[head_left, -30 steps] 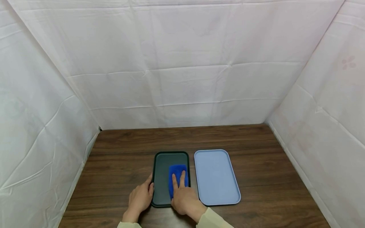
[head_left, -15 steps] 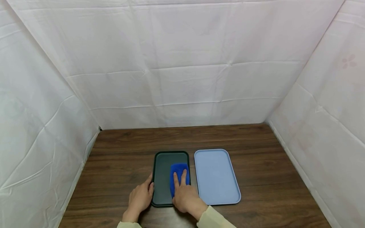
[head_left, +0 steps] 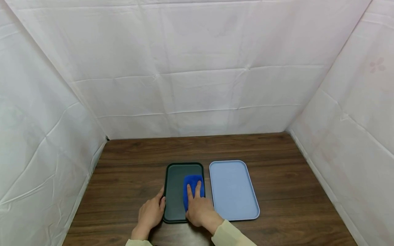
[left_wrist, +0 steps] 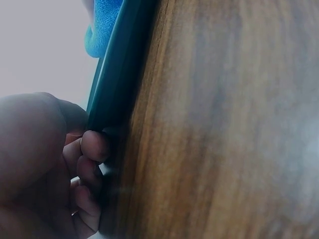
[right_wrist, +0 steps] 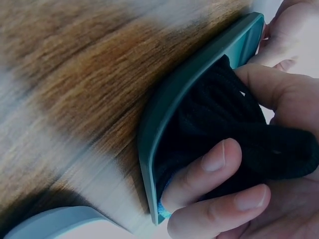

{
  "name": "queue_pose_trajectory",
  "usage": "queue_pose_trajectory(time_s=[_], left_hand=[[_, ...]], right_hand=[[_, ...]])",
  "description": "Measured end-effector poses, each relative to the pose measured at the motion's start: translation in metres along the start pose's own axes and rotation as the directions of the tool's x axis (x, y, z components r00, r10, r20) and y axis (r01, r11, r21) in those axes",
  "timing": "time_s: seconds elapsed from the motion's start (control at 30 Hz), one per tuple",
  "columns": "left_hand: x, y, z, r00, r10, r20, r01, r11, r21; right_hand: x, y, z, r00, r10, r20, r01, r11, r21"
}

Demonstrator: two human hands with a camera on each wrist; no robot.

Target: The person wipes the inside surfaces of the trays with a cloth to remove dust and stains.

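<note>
A dark green rectangular tray [head_left: 176,194] lies flat on the wooden table. At its left edge, my left hand [head_left: 150,212] grips the rim; the left wrist view shows the thumb above the tray's side [left_wrist: 112,84] and the fingers [left_wrist: 93,145] curled against it. My right hand [head_left: 200,210] holds a blue cloth [head_left: 193,179] down on the tray's right half. Two fingers lie straight and spread over it. In the right wrist view the bunched cloth [right_wrist: 209,119] looks almost black, caught between the thumb and the other curled fingers [right_wrist: 224,209].
To the right, a narrow gap away, lies a light blue tray [head_left: 234,191] of similar size, with nothing on it. The wooden table [head_left: 286,191] is enclosed by white sheets [head_left: 197,89] at the back and both sides.
My right hand and the blue cloth have slid slightly right and away from me on the green tray. The left hand and both trays stay put.
</note>
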State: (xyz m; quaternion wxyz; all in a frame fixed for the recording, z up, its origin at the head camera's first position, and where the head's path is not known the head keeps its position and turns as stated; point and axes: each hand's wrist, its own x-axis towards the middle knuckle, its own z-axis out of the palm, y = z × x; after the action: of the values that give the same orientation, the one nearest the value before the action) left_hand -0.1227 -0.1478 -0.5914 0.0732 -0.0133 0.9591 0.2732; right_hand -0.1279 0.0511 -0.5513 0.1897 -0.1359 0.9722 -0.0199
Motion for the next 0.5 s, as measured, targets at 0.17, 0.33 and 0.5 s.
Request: queue_pose_trajectory(time_s=[0.17, 0.33, 0.5], left_hand=[[-0.0003, 0.0005, -0.0004, 1.0, -0.001, -0.004, 0.001, 1.0, -0.003], [-0.0005, 0.0011, -0.0008, 1.0, -0.007, -0.002, 0.007, 1.0, -0.006], [-0.0009, 0.0015, -0.0004, 1.0, -0.007, 0.005, 0.007, 1.0, -0.014]], right_hand=[[0.0015, 0.0006, -0.0026, 1.0, -0.002, 0.003, 0.002, 1.0, 0.0], [0.0037, 0.0014, -0.0048, 1.0, -0.006, -0.002, 0.006, 1.0, 0.001], [0.0074, 0.0022, -0.0055, 1.0, -0.002, -0.002, 0.002, 1.0, -0.003]])
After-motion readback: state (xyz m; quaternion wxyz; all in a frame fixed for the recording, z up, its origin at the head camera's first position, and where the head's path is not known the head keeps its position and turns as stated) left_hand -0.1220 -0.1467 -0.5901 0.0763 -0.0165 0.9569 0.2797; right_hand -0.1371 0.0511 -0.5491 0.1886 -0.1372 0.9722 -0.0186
